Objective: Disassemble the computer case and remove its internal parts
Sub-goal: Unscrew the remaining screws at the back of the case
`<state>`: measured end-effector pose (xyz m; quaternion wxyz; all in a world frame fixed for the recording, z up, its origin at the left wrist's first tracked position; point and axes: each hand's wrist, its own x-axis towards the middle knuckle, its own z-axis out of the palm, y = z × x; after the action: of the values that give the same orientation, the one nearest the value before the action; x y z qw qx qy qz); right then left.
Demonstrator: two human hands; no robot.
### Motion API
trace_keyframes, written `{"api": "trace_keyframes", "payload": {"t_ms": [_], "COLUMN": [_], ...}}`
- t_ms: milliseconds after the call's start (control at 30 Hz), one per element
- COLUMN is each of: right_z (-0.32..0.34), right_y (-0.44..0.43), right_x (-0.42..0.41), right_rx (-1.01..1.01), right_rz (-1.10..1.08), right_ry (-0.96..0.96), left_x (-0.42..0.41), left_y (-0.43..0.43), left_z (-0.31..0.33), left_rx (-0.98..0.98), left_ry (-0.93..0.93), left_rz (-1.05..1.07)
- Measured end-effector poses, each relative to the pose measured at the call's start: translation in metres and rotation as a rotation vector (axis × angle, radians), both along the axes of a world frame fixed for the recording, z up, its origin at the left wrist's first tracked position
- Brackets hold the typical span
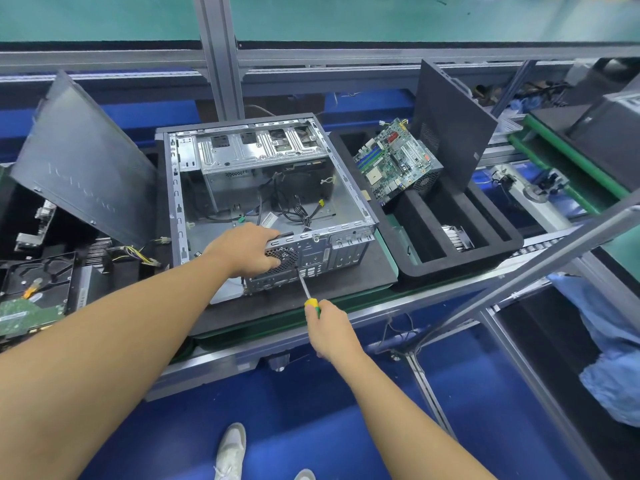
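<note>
An open grey computer case (256, 188) lies on its side on a black mat, with loose black cables (294, 209) inside. My left hand (244, 249) grips the near rear edge of the case, fingers curled over the fan grille (285, 259). My right hand (329, 329) holds a screwdriver (306, 289) with a yellow-green handle; its tip touches the rear panel just below the grille. A removed green motherboard (393, 161) leans in the black foam tray (457, 251) to the right.
A dark side panel (83, 161) leans at the left and another (450, 123) stands behind the tray. A hard drive (33, 289) and wired parts lie at the far left. A heatsink (455, 237) sits in the tray. Metal frame bars (519, 271) cross on the right.
</note>
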<state>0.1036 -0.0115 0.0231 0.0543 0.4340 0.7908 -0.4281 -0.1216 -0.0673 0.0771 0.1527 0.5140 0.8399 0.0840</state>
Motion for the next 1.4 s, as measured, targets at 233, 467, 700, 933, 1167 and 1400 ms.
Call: {"api": "trace_keyframes", "payload": {"t_ms": [233, 467, 700, 933, 1167, 1400], "right_z": [0.002, -0.005, 0.013, 0.015, 0.011, 0.002], "right_y": [0.026, 0.023, 0.018, 0.003, 0.017, 0.026], "right_x": [0.008, 0.014, 0.01, 0.002, 0.002, 0.011], "right_rx": [-1.145, -1.196, -0.513, 0.227, -0.661, -1.171], "right_rz": [-0.351, -0.299, -0.138, 0.147, -0.288, -0.327], "right_ry": [0.38, 0.434, 0.204, -0.091, 0.246, 0.361], "left_x": [0.001, 0.001, 0.001, 0.001, 0.002, 0.001], "left_y": [0.0, 0.0, 0.001, -0.001, 0.0, 0.0], "left_z": [0.001, 0.002, 0.001, 0.001, 0.003, 0.003], "left_rx": [-0.002, -0.011, 0.008, -0.012, -0.006, -0.006], "left_ry": [-0.004, -0.005, -0.001, -0.007, 0.007, 0.007], "left_rz": [-0.01, -0.006, -0.005, 0.015, 0.005, -0.016]}}
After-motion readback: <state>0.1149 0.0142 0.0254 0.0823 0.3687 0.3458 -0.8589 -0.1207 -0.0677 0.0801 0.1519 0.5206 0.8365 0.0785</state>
